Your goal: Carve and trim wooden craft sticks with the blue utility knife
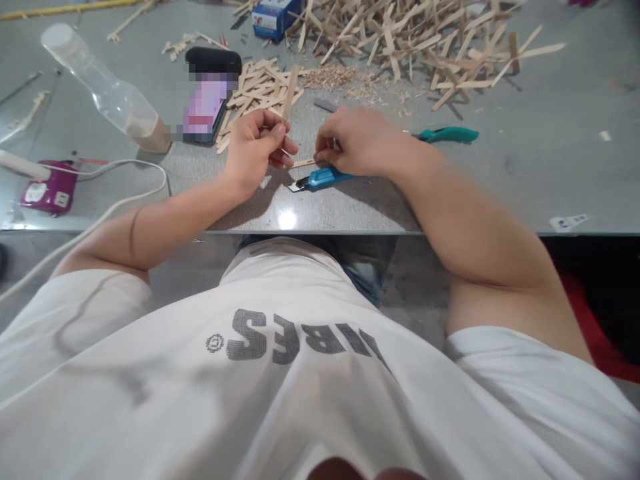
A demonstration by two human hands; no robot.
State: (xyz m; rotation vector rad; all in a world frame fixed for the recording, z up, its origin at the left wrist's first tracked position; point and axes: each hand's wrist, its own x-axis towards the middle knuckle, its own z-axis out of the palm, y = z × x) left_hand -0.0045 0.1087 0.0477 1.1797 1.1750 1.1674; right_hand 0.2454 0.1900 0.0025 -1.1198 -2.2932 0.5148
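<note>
My right hand (357, 139) is closed, its fingertips pinching the right end of a short flat wooden stick (303, 163) just above the table. My left hand (261, 145) is held to the left of that stick, thumb pressed to the curled fingers. Whatever lies in that pinch, if anything, is too small to make out. Below my right hand, a blue utility knife (325, 177) rests on the table with its blade out and pointing left. A grey flat blade or strip (326, 105) shows partly behind the right hand.
Flat wooden sticks (260, 87) are heaped behind my left hand, beside a phone (203, 110). Wood shavings (333, 77) and a larger stick pile (390, 33) lie farther back. A clear bottle (117, 100) stands left; a green-handled tool (450, 135) lies right. A white cable (117, 200) crosses the left.
</note>
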